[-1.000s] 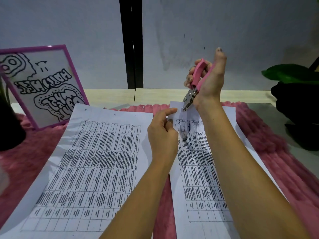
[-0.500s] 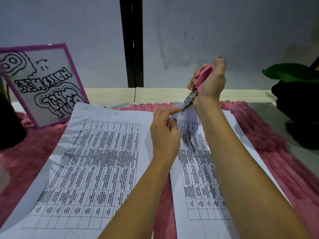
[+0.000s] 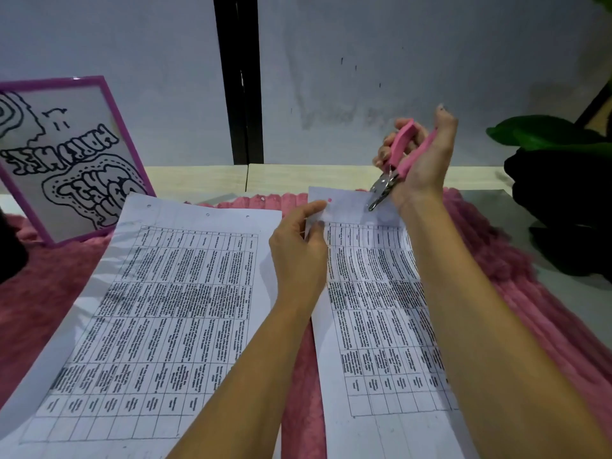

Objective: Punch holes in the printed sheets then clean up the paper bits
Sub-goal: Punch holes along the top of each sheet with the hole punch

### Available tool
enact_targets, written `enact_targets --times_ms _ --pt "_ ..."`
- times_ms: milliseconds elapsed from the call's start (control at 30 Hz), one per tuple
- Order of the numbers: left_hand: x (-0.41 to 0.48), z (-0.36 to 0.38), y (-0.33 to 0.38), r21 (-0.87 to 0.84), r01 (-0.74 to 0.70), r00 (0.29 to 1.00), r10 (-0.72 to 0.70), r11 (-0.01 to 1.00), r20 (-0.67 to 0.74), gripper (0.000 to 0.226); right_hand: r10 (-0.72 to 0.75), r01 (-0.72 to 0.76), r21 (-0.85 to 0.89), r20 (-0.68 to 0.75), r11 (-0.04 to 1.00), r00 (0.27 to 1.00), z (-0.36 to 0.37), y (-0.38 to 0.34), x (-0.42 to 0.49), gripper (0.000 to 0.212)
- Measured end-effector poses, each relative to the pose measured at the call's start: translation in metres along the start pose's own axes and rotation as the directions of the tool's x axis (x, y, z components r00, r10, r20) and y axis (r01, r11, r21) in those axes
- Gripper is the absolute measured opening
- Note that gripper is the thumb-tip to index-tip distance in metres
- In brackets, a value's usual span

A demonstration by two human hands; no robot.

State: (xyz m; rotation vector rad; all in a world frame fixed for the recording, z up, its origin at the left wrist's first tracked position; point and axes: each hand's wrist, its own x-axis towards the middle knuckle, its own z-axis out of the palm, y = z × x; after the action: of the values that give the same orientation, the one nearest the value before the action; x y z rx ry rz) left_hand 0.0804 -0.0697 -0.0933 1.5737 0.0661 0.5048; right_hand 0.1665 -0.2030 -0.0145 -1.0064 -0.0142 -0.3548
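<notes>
Two printed sheets with tables lie on a pink fluffy mat (image 3: 49, 303). The left sheet (image 3: 159, 313) has three holes along its top edge. The right sheet (image 3: 374, 313) has one hole (image 3: 329, 200) near its top left corner, showing pink through it. My left hand (image 3: 298, 250) pinches that sheet's top left corner and lifts it a little. My right hand (image 3: 420, 160) grips a pink-handled hole punch (image 3: 397, 160), handles spread, with the metal jaws (image 3: 379, 193) over the sheet's top edge, right of the hole.
A purple-framed drawing (image 3: 66, 160) leans at the back left. A dark object (image 3: 10, 253) sits at the far left. A green leaf (image 3: 543, 132) and a black mass (image 3: 563, 207) stand at the right. A pale wooden ledge (image 3: 298, 177) runs behind the mat.
The punch squeezed near the sheet's top left corner, then opened and moved right along the top edge. A hole now shows where it had been.
</notes>
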Motion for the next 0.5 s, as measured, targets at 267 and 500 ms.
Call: enact_targets --times_ms 267,500 --pt "0.002 0.001 -0.001 -0.019 0.040 0.999 -0.040 0.999 -0.002 0.032 -0.057 0.062 0.049 -0.098 0.997 0.994 -0.014 -0.008 0.008 0.046" --pt "0.002 0.001 0.001 -0.007 0.028 1.000 -0.028 1.000 0.003 0.033 -0.066 0.077 0.074 -0.138 0.994 0.988 -0.016 -0.004 0.012 0.044"
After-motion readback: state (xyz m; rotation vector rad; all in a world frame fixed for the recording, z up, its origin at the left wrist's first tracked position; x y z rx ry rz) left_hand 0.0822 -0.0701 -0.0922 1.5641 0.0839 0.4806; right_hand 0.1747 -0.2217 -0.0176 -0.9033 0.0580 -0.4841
